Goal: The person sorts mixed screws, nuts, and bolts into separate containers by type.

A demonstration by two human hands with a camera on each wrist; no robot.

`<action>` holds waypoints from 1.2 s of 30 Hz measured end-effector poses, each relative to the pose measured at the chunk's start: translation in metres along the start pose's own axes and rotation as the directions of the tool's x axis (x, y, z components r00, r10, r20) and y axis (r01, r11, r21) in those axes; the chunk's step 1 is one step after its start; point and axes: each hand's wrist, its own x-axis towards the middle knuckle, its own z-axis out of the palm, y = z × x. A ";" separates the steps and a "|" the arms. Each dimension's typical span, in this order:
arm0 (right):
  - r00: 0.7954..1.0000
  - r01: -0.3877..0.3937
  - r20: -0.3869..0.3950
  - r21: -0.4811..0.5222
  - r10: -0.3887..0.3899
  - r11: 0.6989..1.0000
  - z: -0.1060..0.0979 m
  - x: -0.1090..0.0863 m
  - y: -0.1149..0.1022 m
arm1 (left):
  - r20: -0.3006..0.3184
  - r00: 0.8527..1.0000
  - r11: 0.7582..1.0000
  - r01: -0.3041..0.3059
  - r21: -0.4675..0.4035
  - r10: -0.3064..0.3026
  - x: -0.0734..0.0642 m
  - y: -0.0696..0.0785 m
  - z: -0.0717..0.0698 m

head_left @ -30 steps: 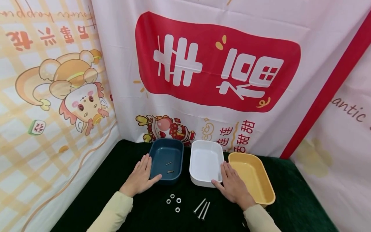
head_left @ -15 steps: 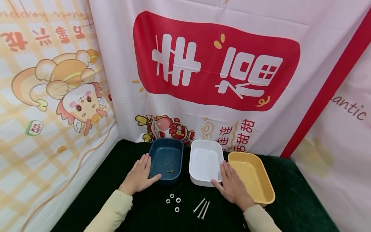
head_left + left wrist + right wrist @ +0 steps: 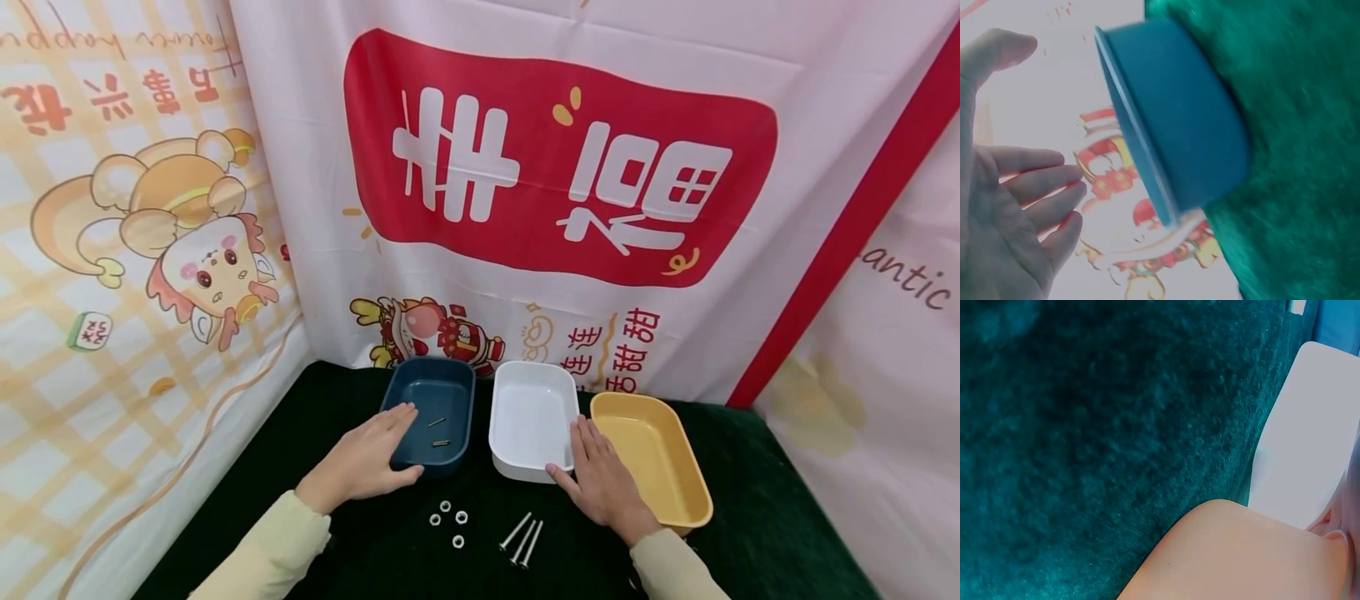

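My left hand (image 3: pixel 362 462), fingers straight, is raised over the left side of a dark blue tray (image 3: pixel 465 400). In the left wrist view a gap shows between the hand (image 3: pixel 1022 206) and the tray (image 3: pixel 1179 119). Two small thin metal pins (image 3: pixel 440 443) lie inside that tray. Extended fingers of my right hand (image 3: pixel 603 479) lie along the right edge of a white tray (image 3: pixel 528 417), with the thumb at its near right corner. Nearer to me, several hex nuts (image 3: pixel 458 542) and three long bolts (image 3: pixel 517 542) lie on the dark green cloth (image 3: pixel 405 558).
A yellow tray (image 3: pixel 660 454) stands right of the white one, partly behind my right hand and forearm. Printed curtains (image 3: pixel 570 192) hang along the far edge of the cloth and at both sides.
My left hand has come away from the blue tray's left side and now hovers over its edge, a little to the right. The right hand stays at the white tray.
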 end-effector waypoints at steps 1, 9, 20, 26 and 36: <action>1.000 0.001 0.000 0.000 -0.001 1.000 0.000 0.000 0.000 | -0.007 1.000 1.000 -0.011 -0.006 0.011 -0.001 0.004 -0.002; 1.000 0.004 -0.008 0.000 -0.004 1.000 -0.001 -0.001 -0.001 | -0.034 0.997 0.991 -0.071 -0.112 0.068 -0.010 0.029 -0.009; 1.000 0.013 -0.011 0.007 -0.013 1.000 -0.001 -0.002 0.000 | 0.047 0.991 0.961 -0.108 -0.255 0.124 -0.016 0.037 0.011; 1.000 0.005 -0.006 0.013 -0.005 1.000 -0.001 -0.002 -0.001 | 0.070 0.986 0.951 -0.124 -0.282 0.149 -0.020 0.036 0.030; 1.000 -0.003 -0.004 0.016 0.003 1.000 -0.001 -0.002 -0.001 | 0.154 0.979 0.950 -0.081 -0.302 0.132 -0.020 0.033 0.059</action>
